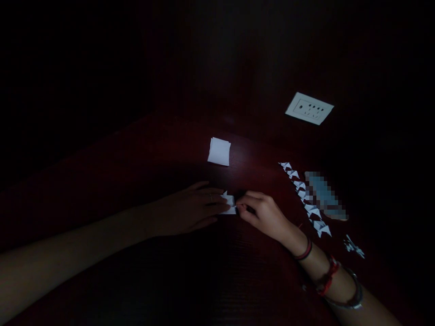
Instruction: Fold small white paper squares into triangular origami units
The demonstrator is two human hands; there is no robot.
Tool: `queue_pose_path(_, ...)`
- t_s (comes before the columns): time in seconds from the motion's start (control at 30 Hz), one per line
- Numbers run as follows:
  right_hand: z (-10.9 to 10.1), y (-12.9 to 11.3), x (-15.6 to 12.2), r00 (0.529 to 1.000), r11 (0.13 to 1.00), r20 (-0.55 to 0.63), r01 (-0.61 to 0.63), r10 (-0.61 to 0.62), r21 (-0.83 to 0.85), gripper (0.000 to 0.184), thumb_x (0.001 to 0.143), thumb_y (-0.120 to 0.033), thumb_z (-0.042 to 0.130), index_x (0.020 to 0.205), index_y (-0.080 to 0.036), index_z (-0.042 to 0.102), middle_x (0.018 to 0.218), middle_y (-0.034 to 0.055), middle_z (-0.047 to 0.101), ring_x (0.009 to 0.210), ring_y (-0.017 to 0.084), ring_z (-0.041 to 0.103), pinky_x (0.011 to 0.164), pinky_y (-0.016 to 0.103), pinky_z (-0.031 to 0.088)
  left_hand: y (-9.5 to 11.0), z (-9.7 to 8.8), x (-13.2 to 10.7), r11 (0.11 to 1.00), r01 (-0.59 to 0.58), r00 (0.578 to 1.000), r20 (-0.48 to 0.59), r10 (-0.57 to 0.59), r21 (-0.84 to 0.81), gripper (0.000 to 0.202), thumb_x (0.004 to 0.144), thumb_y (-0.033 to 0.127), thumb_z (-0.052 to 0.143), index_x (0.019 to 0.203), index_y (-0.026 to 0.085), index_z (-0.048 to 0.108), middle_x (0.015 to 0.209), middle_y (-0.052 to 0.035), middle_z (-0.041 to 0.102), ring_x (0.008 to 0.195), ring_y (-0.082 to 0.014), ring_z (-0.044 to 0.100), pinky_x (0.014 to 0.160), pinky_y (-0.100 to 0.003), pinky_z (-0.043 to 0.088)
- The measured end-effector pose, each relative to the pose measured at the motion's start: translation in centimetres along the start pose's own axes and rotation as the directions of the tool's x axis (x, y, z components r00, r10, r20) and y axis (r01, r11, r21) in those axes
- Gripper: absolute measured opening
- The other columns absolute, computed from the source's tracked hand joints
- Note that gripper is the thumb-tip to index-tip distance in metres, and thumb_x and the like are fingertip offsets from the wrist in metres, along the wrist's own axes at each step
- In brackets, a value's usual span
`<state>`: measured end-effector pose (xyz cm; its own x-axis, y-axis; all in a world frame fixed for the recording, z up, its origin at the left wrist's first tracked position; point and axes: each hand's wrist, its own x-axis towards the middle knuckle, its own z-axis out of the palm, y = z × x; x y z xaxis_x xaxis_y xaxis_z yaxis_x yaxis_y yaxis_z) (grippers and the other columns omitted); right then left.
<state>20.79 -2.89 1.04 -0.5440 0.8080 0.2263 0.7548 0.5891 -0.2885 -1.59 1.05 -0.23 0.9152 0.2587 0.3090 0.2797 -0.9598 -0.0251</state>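
A small sheet of white paper [229, 202], partly folded, lies on the dark red table between my hands. My left hand [199, 206] rests with its fingers stretched out, the tips over the paper's left part; a ring shows on one finger. At the paper's right edge, my right hand [260, 210] has thumb and fingers pinched together on it. The fingers of both hands hide some of the folds. Bracelets circle my right wrist.
A stack of white paper squares [219, 151] lies beyond my hands. Several folded paper pieces [301, 190] form a row at the right, beside a blurred-out oval object [326, 197]. Small white scraps [354, 246] lie nearer. A power socket [309, 108] is at the back right.
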Motion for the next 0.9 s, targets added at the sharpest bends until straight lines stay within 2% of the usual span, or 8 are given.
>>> queue_pose_path(0.17, 0.4, 0.3, 0.1, 0.997, 0.992, -0.034, -0.068, 0.072, 0.104, 0.010, 0.079, -0.015, 0.046, 0.075, -0.016, 0.055, 0.071, -0.0008, 0.050, 0.063, 0.009, 0.047, 0.060, 0.020, 0.036, 0.0, 0.1, 0.2, 1.000, 0.013, 1.000, -0.015, -0.013, -0.015, 0.035, 0.087, 0.026, 0.044, 0.122, 0.025, 0.042, 0.122, -0.0011, 0.049, 0.117, -0.0187, 0.039, 0.102, -0.038, 0.017)
queue_pose_path(0.4, 0.8, 0.4, 0.1, 0.989, 0.981, -0.079, -0.111, 0.125, 0.162, 0.010, 0.076, -0.014, 0.047, 0.068, -0.016, 0.053, 0.067, -0.0017, 0.049, 0.061, 0.008, 0.046, 0.059, 0.020, 0.036, -0.2, 0.2, 0.2, 1.000, 0.016, 1.000, 0.000, -0.016, -0.014, 0.034, 0.088, 0.026, 0.041, 0.122, 0.026, 0.041, 0.123, -0.0002, 0.049, 0.116, -0.0181, 0.040, 0.102, -0.038, 0.018)
queue_pose_path(0.53, 0.5, 0.5, -0.1, 0.996, 0.983, -0.052, -0.064, 0.074, 0.174, 0.010, 0.077, -0.014, 0.047, 0.073, -0.016, 0.056, 0.069, -0.0009, 0.049, 0.063, 0.009, 0.047, 0.061, 0.021, 0.038, -0.2, 0.3, 0.1, 0.999, 0.027, 0.999, 0.022, -0.026, -0.024, 0.034, 0.088, 0.025, 0.041, 0.122, 0.025, 0.041, 0.123, 0.0000, 0.048, 0.116, -0.0181, 0.039, 0.101, -0.037, 0.020)
queue_pose_path(0.7, -0.2, 0.5, -0.2, 0.999, 0.987, 0.017, 0.028, -0.031, 0.156, 0.018, 0.081, -0.018, 0.046, 0.096, -0.017, 0.057, 0.085, 0.0026, 0.053, 0.075, 0.011, 0.051, 0.069, 0.022, 0.041, -0.1, 0.3, 0.1, 0.999, 0.035, 0.999, 0.023, -0.034, -0.037, 0.034, 0.089, 0.024, 0.040, 0.123, 0.024, 0.040, 0.124, -0.0015, 0.047, 0.116, -0.0178, 0.039, 0.101, -0.037, 0.022)
queue_pose_path(0.9, 0.0, 0.3, -0.1, 1.000, 0.991, -0.009, -0.014, 0.016, 0.134, 0.015, 0.082, -0.017, 0.043, 0.082, -0.016, 0.057, 0.078, 0.0019, 0.052, 0.069, 0.010, 0.050, 0.065, 0.022, 0.041, -0.2, 0.5, 0.0, 0.998, 0.035, 0.999, 0.007, -0.035, -0.048, 0.034, 0.089, 0.024, 0.041, 0.122, 0.023, 0.041, 0.123, -0.0019, 0.047, 0.116, -0.0178, 0.038, 0.101, -0.037, 0.021)
